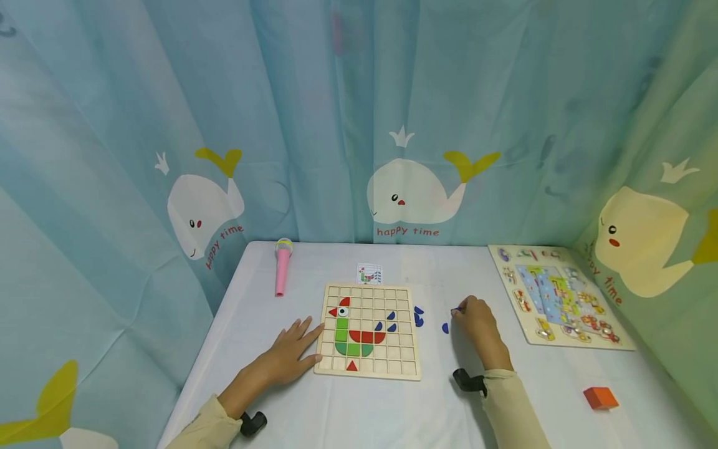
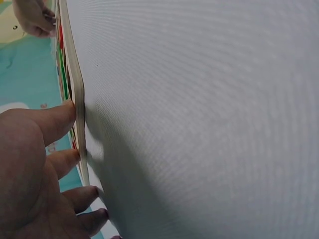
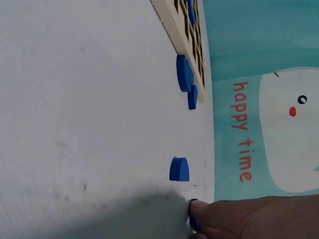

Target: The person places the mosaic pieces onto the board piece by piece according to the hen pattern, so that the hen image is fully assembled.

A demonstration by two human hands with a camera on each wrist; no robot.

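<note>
A wooden grid board [image 1: 367, 368] lies on the white table and bears a rooster figure of red, green and blue pieces. My left hand [image 1: 305, 344] lies flat on the table, its straight fingertips [image 2: 67, 112] against the board's left edge [image 2: 75, 99]. To the right of the board my right hand [image 1: 461, 313] pinches a small blue piece [image 3: 193, 215] at the table surface. Another blue half-round piece [image 3: 179, 170] lies close by, and two more blue pieces [image 1: 418, 316] lie beside the board's right edge.
A pink toy microphone [image 1: 282, 268] and a small pattern card [image 1: 369, 273] lie behind the board. A picture puzzle board [image 1: 561, 299] sits at the right, an orange block [image 1: 600, 397] near the front right. Whale-print curtains enclose the table.
</note>
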